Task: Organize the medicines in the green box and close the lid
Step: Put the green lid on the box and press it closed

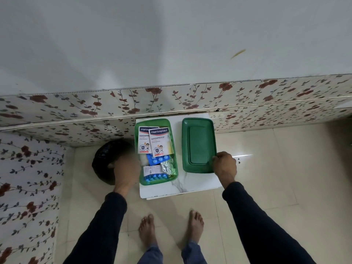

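Two Hansaplast packets (154, 141) lie in the open green box (174, 149) on the counter (198, 182), its long axis pointing away from the person. Beside it lies the lid (198, 144), parallel, its near right edge pinched by the right hand (224, 164); the blurred left hand (126, 171) touches the box's left side, its fingers' spread unclear.

black bag (106, 161) on tiled floor (266, 187), floral wall panels (76, 109).

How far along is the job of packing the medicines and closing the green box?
Done: the plaster packets and blister strips lie inside the green box. In hand: the right hand grips the near right corner of the lid, which lies beside the box; the left hand is at the box's left wall, blurred. Left: closing the lid.
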